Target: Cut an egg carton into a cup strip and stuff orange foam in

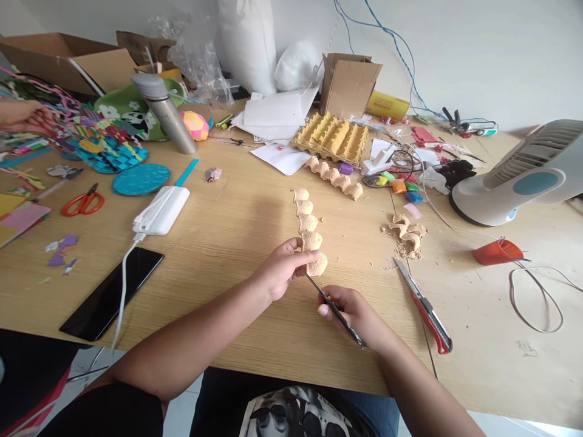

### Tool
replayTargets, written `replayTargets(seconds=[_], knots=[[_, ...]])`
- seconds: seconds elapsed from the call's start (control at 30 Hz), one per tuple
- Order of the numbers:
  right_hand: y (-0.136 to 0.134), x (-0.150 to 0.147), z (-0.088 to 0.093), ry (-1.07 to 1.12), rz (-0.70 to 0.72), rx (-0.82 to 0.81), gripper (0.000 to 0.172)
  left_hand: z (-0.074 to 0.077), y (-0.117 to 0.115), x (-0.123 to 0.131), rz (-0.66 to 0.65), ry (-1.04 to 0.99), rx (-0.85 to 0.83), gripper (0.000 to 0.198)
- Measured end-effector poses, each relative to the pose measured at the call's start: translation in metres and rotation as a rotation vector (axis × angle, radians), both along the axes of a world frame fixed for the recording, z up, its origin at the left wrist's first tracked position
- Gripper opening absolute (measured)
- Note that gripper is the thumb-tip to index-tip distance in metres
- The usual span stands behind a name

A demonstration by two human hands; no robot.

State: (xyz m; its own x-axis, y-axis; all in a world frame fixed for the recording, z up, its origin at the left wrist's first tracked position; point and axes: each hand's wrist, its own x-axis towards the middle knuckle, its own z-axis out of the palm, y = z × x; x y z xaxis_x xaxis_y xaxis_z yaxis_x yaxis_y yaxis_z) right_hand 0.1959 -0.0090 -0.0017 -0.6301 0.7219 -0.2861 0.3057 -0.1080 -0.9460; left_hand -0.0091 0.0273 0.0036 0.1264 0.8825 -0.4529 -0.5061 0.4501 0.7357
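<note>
My left hand (283,268) pinches the near end of a tan strip of egg-carton cups (308,226) that lies along the wooden table (237,243). My right hand (353,312) is closed round a slim dark-handled blade tool (334,309), held like a pen. Its tip touches the strip's nearest cup, just below my left fingers.
A red utility knife (426,308) lies to the right, near carton scraps (407,233). Farther back are another carton strip (336,176), a yellow egg tray (331,136) and a fan (523,176). At left: phone (112,292), power bank (161,209), orange scissors (83,201). Another person's hand (22,115) at far left.
</note>
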Motion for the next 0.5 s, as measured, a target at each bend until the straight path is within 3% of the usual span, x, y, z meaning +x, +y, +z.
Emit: replayTargets(seconds=[0.3, 0.5], knots=[[0.0013, 0.0012, -0.0012, -0.114, 0.024, 0.081, 0.049, -0.0027, 0.0019, -0.0024, 0.008, 0.052, 0.014, 0.048], [0.0032, 0.0017, -0.0026, -0.247, 0.046, 0.142, 0.048, -0.0042, 0.0077, -0.0093, 0.049, 0.072, 0.039, 0.04]])
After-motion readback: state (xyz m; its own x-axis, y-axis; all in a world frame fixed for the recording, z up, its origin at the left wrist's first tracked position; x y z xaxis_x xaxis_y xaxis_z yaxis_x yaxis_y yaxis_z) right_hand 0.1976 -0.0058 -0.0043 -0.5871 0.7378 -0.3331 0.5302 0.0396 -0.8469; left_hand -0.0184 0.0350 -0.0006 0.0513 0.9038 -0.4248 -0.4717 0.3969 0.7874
